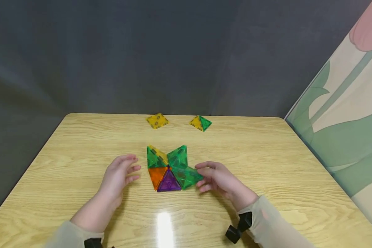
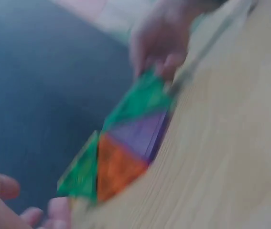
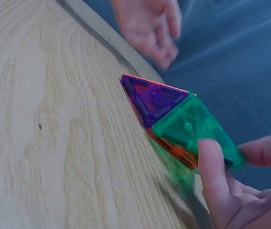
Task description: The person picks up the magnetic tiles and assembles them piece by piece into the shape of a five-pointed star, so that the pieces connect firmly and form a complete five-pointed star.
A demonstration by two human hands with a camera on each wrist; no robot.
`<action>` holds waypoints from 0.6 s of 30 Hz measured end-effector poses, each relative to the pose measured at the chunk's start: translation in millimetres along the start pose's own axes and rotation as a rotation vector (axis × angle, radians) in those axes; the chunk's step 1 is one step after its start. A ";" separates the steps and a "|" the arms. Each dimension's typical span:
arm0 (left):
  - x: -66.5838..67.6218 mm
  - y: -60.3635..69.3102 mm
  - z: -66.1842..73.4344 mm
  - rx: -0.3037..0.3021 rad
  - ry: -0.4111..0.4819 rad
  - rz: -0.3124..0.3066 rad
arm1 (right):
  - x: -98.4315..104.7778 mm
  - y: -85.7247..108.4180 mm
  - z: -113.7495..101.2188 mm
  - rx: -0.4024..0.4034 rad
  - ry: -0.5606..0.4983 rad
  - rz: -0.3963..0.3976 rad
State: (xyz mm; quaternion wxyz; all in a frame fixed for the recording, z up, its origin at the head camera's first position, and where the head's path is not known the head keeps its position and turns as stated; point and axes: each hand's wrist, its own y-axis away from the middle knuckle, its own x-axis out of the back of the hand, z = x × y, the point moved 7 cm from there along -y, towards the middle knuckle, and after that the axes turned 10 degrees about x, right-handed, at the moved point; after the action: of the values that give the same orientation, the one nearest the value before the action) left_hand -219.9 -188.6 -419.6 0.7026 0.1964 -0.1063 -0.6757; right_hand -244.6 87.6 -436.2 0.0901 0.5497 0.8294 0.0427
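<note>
A joined cluster of translucent triangular magnetic tiles sits mid-table: a purple tile (image 1: pixel 169 182) at the front, an orange tile (image 1: pixel 156 176) to its left, a green-and-yellow pair (image 1: pixel 155 158) behind the orange, and a green piece (image 1: pixel 179 157) at the back right. My right hand (image 1: pixel 216 178) pinches the outer corner of the right-hand green magnetic tile (image 3: pixel 192 126) between thumb and forefinger. That tile touches the purple one. Left of the cluster, my left hand (image 1: pixel 119 175) has its fingers loosely bent and apart from the tiles. The left wrist view is blurred.
Near the table's far edge lie a yellow diamond of tiles (image 1: pixel 157 121) and a yellow-and-green diamond (image 1: pixel 200 123). Behind the wooden table (image 1: pixel 266 155) hangs a dark curtain (image 1: pixel 161 55). A flower-patterned panel (image 1: pixel 353 113) borders the right side.
</note>
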 end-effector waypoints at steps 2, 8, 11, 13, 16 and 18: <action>7.8 -15.1 -2.7 0.035 -0.018 -0.061 | 5.4 -0.3 -0.8 0.018 -0.013 0.059; -1.8 -31.3 -18.3 0.090 -0.071 -0.269 | 12.7 -3.2 -2.3 0.060 -0.004 0.175; -5.7 -28.7 -20.7 0.085 -0.075 -0.275 | 11.6 -2.1 -4.0 0.077 0.020 0.197; -6.6 -26.6 -20.6 0.079 -0.072 -0.272 | 10.3 -0.9 -5.8 0.092 0.034 0.215; -6.5 -25.4 -21.0 0.078 -0.068 -0.271 | 7.4 0.4 -8.1 0.109 0.069 0.223; -6.1 -25.3 -21.6 0.082 -0.069 -0.265 | 5.4 0.7 -9.1 0.115 0.099 0.222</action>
State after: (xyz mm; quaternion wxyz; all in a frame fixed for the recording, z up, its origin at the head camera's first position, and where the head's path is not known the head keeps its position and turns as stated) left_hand -234.3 -179.9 -449.0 0.5947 0.2139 -0.1309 -0.7638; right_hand -247.9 93.1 -427.8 0.0123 0.6396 0.7679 0.0317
